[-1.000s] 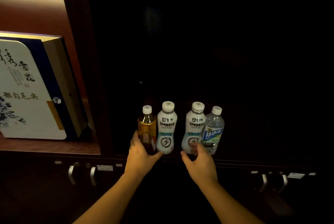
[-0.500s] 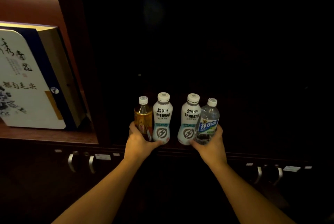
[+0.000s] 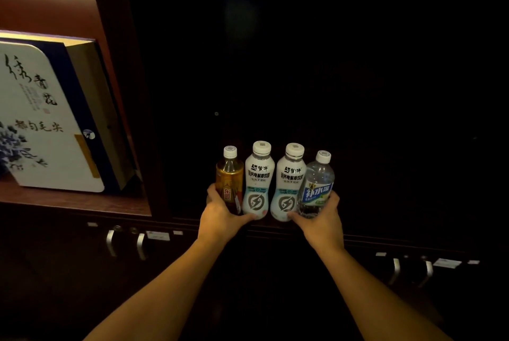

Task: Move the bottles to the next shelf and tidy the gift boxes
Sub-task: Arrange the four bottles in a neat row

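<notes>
The left hand (image 3: 220, 214) curls round the amber tea bottle (image 3: 229, 181), thumb reaching to the left white bottle (image 3: 259, 178). The right hand (image 3: 321, 216) grasps the clear water bottle (image 3: 316, 185), its thumb against the right white bottle (image 3: 289, 181). All four stand upright, touching in a row at the front of a dark shelf (image 3: 385, 233) whose interior is too dim to read. In the lit compartment to the left, a white-and-blue gift box (image 3: 41, 120) leans, cut off by the frame edge. Metal drawer handles (image 3: 125, 241) show below.

Four capped bottles upright in a tight row: amber tea bottle (image 3: 229, 183), two white bottles (image 3: 259, 179), clear water bottle (image 3: 316, 183); white-and-blue gift box (image 3: 46, 117) stands left.
</notes>
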Demonstrator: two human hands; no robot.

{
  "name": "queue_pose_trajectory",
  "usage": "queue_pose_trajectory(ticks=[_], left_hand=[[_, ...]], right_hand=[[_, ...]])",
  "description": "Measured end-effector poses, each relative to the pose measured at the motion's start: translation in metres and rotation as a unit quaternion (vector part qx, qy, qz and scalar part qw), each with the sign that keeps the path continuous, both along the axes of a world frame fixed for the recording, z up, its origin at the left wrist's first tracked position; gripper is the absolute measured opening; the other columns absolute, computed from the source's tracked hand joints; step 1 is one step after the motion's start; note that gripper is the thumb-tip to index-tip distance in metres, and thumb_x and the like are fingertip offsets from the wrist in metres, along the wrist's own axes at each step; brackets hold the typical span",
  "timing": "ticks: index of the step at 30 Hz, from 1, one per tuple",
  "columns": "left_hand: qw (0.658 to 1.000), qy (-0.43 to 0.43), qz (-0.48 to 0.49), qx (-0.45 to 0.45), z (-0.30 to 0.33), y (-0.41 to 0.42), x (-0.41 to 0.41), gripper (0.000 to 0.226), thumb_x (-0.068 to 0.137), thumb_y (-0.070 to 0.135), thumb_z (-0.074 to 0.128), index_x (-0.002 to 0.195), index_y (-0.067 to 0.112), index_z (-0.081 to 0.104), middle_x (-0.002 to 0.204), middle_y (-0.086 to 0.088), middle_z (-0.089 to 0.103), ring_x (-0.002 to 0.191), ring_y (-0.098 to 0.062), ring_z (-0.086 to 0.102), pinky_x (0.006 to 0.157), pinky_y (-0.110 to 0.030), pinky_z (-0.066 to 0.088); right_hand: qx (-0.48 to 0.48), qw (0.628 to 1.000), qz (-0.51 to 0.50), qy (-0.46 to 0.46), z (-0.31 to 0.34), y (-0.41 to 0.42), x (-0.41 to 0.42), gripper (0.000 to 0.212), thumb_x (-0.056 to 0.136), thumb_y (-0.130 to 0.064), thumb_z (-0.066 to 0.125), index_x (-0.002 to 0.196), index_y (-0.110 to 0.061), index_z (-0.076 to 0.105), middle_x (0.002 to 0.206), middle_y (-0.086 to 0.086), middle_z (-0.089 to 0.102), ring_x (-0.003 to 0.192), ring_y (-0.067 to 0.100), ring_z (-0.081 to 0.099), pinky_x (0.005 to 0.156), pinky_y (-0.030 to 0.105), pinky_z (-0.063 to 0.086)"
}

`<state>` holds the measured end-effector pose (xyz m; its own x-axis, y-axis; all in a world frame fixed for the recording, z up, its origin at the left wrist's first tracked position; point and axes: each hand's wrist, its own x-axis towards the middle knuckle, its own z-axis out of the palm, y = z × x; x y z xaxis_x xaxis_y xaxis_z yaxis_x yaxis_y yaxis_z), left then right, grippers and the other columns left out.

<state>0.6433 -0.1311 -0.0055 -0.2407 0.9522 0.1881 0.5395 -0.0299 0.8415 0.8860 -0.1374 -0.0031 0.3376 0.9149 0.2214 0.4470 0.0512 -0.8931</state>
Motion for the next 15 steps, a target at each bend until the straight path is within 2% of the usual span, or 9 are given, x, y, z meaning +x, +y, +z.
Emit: queue_pose_trajectory(ticks=[3,8,11,15], left_hand=[[1.000,0.000,-0.001,0.001,-0.0009,0.0006,0.0038,0.134,0.040,0.065,0.091,0.145,0.029,0.018,0.136,-0.008,0.052,0.116,-0.024,0.061,0.082,-0.023,0.045],[1.000,0.001,0.008,0.003,-0.0024,0.0010,0.0081,0.134,0.040,0.065,0.091,0.146,0.032,0.016,0.141,-0.008,0.049,0.123,-0.027,0.057,0.089,-0.031,0.048],[1.000,0.001,0.006,0.006,-0.0039,0.0018,0.0085,0.135,0.041,0.065,0.091,0.148,0.029,0.015,0.142,-0.008,0.048,0.123,-0.027,0.057,0.087,-0.028,0.045],[1.000,0.008,0.003,0.012,-0.0055,0.0034,0.0079,0.135,0.046,0.058,0.095,0.149,0.027,0.014,0.143,-0.009,0.048,0.124,-0.027,0.057,0.090,-0.033,0.048]], right_hand=[[0.000,1.000,-0.004,-0.003,0.0010,-0.0013,-0.0027,0.102,0.058,-0.037,0.095,0.135,-0.035,0.028,0.121,-0.009,0.059,0.103,0.012,0.061,0.078,0.025,0.047],[0.000,1.000,-0.010,-0.009,0.0022,-0.0024,-0.0058,0.102,0.059,-0.034,0.094,0.135,-0.033,0.027,0.126,-0.004,0.058,0.105,0.015,0.061,0.081,0.028,0.049],[0.001,1.000,-0.009,-0.007,0.0023,-0.0031,-0.0058,0.101,0.061,-0.034,0.094,0.136,-0.032,0.027,0.127,-0.004,0.058,0.107,0.016,0.062,0.083,0.030,0.050],[0.004,1.000,-0.012,-0.009,0.0018,-0.0047,-0.0073,0.100,0.062,-0.036,0.093,0.137,-0.034,0.026,0.129,-0.003,0.057,0.111,0.019,0.062,0.088,0.037,0.053]])
